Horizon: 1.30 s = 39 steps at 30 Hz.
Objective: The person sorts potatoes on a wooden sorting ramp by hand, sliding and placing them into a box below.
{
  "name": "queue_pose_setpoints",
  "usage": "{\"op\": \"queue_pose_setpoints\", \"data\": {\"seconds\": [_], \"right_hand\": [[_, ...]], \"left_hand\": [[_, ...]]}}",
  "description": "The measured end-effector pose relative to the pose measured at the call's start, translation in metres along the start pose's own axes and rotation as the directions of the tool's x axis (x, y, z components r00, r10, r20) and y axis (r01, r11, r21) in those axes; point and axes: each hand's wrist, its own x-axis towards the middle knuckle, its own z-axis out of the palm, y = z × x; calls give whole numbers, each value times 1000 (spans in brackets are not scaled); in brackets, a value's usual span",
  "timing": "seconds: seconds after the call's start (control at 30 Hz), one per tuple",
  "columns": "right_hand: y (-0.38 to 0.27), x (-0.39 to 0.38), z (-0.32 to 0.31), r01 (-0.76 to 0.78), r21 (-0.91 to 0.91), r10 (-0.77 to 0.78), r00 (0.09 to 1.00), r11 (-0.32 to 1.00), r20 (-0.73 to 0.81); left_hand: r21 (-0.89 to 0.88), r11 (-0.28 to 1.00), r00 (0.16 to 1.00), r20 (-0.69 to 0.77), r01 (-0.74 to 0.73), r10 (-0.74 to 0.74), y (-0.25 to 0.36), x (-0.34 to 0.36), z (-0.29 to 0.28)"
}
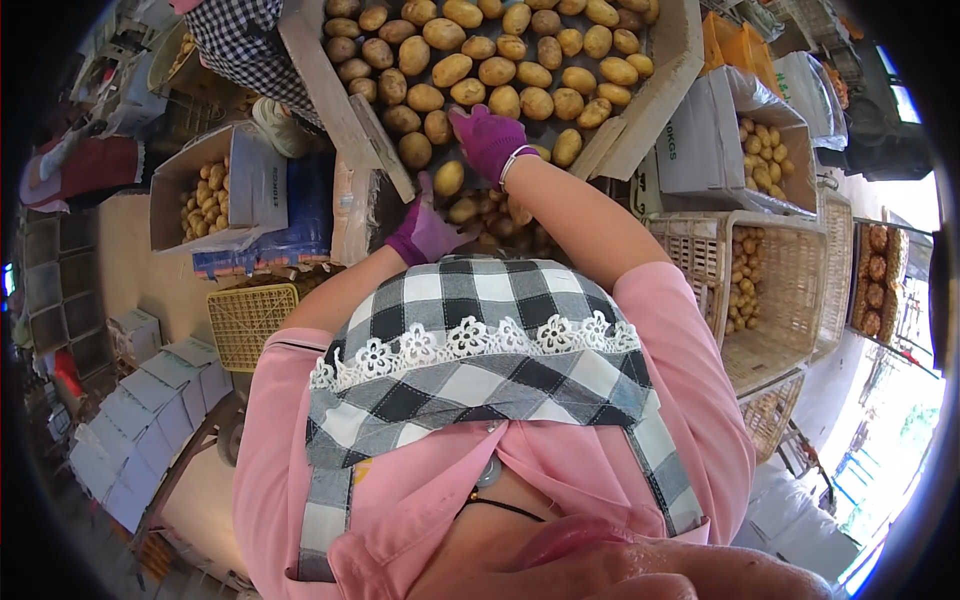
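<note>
Beyond the fingertips of both hands lies a big cardboard sorting tray (655, 95), its floor covered with loose yellow-brown potatoes (500, 72) that reach right up to the knuckles. Just under the tray's open near edge, below the palms, a box of already dropped potatoes (490, 215) shows only in part between the forearms. Off to the right of the fingers stand a white carton (700, 140) and wicker baskets (790, 290), both holding potatoes; well to the left sits another open carton (225, 185) above a yellow plastic crate (248, 320). The right hand (490, 140), in a purple glove, lies palm down on the pile at the tray's lip, fingers curved and lightly spread over a potato rather than pinching it. The left hand (425, 232), also gloved, hangs lower, beside the tray's corner; its fingers curl inward, but whether they close on anything I cannot tell. One potato (449, 178) sits at the lip between the two hands. Raking well here probably means drawing a few tubers at a time, so none rolls past the box.
</note>
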Motion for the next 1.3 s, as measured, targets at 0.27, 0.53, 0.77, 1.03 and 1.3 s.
{"op": "queue_pose_setpoints", "data": {"seconds": [0.27, 0.53, 0.77, 1.03, 1.3], "right_hand": [[183, -99, -123, -88, 269, 268, 588, 959, -763], [90, -1, -110, 346, 394, -15, 767, 852, -641], [-3, 73, -50, 174, -49, -163, 971, 984, 173], [210, -93, -118, -90, 277, 288, 426, 957, -858], [221, 1, -106, -404, 151, 410, 694, 902, -593]], "left_hand": [[128, 988, 972, -207, -82, 108, 1, -8, 14], [70, 996, 975, -212, -49, 63, -2, -7, 21], [135, 990, 969, -237, -41, 73, -10, -4, 15], [-21, 999, 987, -152, 41, -43, 4, -2, 4], [1, 998, 949, -311, -65, 62, -1, -6, 19]]}}
